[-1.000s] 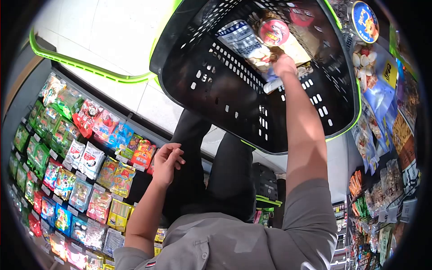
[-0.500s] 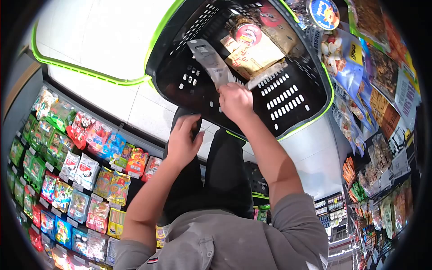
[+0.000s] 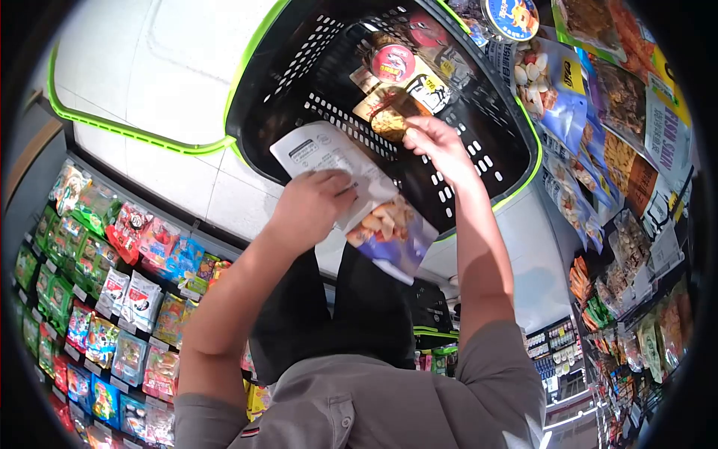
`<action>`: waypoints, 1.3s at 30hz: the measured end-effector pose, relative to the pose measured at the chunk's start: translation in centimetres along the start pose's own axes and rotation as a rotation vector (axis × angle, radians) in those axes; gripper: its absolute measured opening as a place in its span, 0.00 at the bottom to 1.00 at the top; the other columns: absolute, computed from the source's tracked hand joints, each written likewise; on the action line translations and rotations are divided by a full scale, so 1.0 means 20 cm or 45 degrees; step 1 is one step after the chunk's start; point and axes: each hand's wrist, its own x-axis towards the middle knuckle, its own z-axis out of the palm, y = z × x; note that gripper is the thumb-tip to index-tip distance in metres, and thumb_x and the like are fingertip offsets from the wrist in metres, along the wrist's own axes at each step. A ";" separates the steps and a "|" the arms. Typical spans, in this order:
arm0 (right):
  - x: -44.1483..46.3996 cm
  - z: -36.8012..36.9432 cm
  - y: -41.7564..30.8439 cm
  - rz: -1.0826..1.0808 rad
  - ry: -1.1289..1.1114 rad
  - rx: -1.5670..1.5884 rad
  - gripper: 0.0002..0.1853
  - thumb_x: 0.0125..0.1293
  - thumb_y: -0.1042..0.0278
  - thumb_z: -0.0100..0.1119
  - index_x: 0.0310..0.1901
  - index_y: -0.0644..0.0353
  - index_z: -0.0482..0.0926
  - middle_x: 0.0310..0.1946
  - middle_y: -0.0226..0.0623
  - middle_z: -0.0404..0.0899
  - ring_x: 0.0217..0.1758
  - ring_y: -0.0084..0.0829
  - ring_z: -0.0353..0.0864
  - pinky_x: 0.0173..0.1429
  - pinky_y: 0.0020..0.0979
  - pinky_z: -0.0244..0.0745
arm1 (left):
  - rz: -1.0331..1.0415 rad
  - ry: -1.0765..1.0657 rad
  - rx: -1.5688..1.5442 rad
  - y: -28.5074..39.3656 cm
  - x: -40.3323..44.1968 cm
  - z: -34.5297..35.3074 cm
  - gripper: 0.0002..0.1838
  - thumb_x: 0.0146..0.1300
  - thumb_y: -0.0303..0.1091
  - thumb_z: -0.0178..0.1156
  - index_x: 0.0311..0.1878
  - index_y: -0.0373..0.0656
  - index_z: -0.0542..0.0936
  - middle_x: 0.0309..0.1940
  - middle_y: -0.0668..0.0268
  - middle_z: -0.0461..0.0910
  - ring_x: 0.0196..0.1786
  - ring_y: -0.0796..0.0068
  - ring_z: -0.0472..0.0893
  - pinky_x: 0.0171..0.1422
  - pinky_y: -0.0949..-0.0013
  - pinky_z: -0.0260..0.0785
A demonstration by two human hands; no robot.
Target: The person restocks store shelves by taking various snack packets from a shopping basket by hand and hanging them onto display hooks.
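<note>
My left hand (image 3: 318,206) is closed on a white and purple snack pouch (image 3: 393,228) with a picture of nuts. The pouch slants over the near edge of a black shopping basket (image 3: 280,112) with a green rim. Inside the basket, my right hand (image 3: 443,148) pinches the edge of a brown and yellow snack packet (image 3: 387,112). Beside that packet lie a round red-lidded container (image 3: 393,63) and a packet with a black-and-white label (image 3: 428,91). Another reddish round lid (image 3: 427,31) shows farther back in the basket.
The basket's green handle (image 3: 134,136) lies folded out to the left over the pale floor tiles (image 3: 179,67). Shelves of bagged sweets (image 3: 93,247) stand at left. At right hang nut pouches (image 3: 565,90), with a round blue tub (image 3: 511,16) near the basket's rim.
The pouch has come up out of the basket and is now in my left hand. My right hand has let go of it, moved deeper right, and taken hold of the brown and yellow packet.
</note>
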 end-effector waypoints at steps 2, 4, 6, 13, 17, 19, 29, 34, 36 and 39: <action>0.20 -0.08 0.25 0.060 0.141 -0.448 0.17 0.64 0.71 0.57 0.54 0.62 0.74 0.36 0.34 0.80 0.38 0.26 0.80 0.46 0.26 0.75 | -0.027 0.087 -0.025 0.03 -0.06 -0.03 0.17 0.46 0.27 0.58 0.42 0.44 0.84 0.47 0.62 0.80 0.53 0.63 0.78 0.55 0.63 0.72; 0.34 -0.05 0.30 0.239 0.113 -1.007 0.21 0.60 0.74 0.55 0.57 0.52 0.74 0.43 0.39 0.80 0.49 0.39 0.80 0.56 0.34 0.74 | -0.047 0.083 -0.041 0.05 -0.10 -0.06 0.18 0.45 0.27 0.59 0.44 0.44 0.83 0.49 0.61 0.79 0.54 0.61 0.78 0.56 0.61 0.72; 0.45 0.03 0.35 0.160 0.203 -1.501 0.23 0.60 0.76 0.52 0.58 0.48 0.73 0.58 0.42 0.70 0.59 0.44 0.73 0.62 0.40 0.70 | -0.074 0.068 -0.066 0.06 -0.14 -0.07 0.20 0.44 0.26 0.59 0.45 0.43 0.83 0.50 0.60 0.79 0.55 0.60 0.78 0.57 0.60 0.71; 0.62 0.04 0.47 0.288 -0.115 -2.054 0.17 0.69 0.66 0.43 0.56 0.51 0.75 0.61 0.40 0.66 0.64 0.36 0.69 0.61 0.36 0.72 | -0.157 0.121 -0.178 0.09 -0.20 -0.12 0.22 0.43 0.27 0.63 0.47 0.44 0.83 0.51 0.57 0.79 0.57 0.54 0.77 0.59 0.55 0.70; 0.48 -0.02 0.49 0.364 -0.173 -2.310 0.16 0.67 0.63 0.46 0.50 0.55 0.81 0.53 0.35 0.72 0.57 0.36 0.76 0.53 0.36 0.77 | -0.163 0.156 -0.189 0.10 -0.21 -0.11 0.20 0.43 0.24 0.65 0.45 0.41 0.84 0.50 0.55 0.80 0.55 0.53 0.78 0.59 0.55 0.70; 0.35 -0.04 0.47 0.336 -0.087 -2.300 0.15 0.65 0.64 0.48 0.46 0.55 0.83 0.50 0.34 0.75 0.56 0.34 0.76 0.53 0.36 0.77 | -0.134 0.176 -0.190 0.10 -0.20 -0.12 0.20 0.43 0.24 0.65 0.45 0.41 0.84 0.50 0.55 0.80 0.55 0.52 0.78 0.59 0.55 0.70; -0.55 -0.04 -0.13 -0.438 0.812 -1.236 0.02 0.58 0.71 0.60 0.30 0.57 0.79 0.35 0.38 0.79 0.42 0.39 0.76 0.53 0.39 0.69 | -0.159 0.239 -0.139 0.34 -0.28 -0.48 0.25 0.43 0.15 0.57 0.48 0.41 0.82 0.53 0.54 0.78 0.56 0.52 0.77 0.61 0.59 0.69; -1.01 0.05 -0.46 -0.259 0.610 0.128 0.03 0.68 0.74 0.53 0.40 0.63 0.72 0.41 0.35 0.79 0.42 0.20 0.74 0.50 0.23 0.69 | -0.277 0.467 -0.402 0.55 -0.49 -0.75 0.25 0.44 0.14 0.54 0.49 0.39 0.80 0.51 0.52 0.78 0.54 0.52 0.78 0.58 0.63 0.72; -1.22 0.09 -0.63 -0.333 0.582 0.343 0.11 0.70 0.73 0.49 0.52 0.63 0.72 0.49 0.35 0.79 0.50 0.24 0.77 0.57 0.28 0.70 | -0.190 0.674 -0.519 0.60 -0.56 -0.84 0.18 0.54 0.17 0.57 0.50 0.37 0.80 0.44 0.53 0.81 0.45 0.64 0.82 0.49 0.67 0.74; -1.48 0.21 -0.91 -0.278 0.617 0.543 0.13 0.69 0.72 0.49 0.53 0.63 0.72 0.50 0.36 0.79 0.51 0.26 0.78 0.59 0.30 0.70 | -0.494 0.705 -1.077 0.63 -0.66 -0.88 0.09 0.65 0.25 0.55 0.45 0.34 0.80 0.29 0.66 0.80 0.35 0.85 0.73 0.41 0.75 0.67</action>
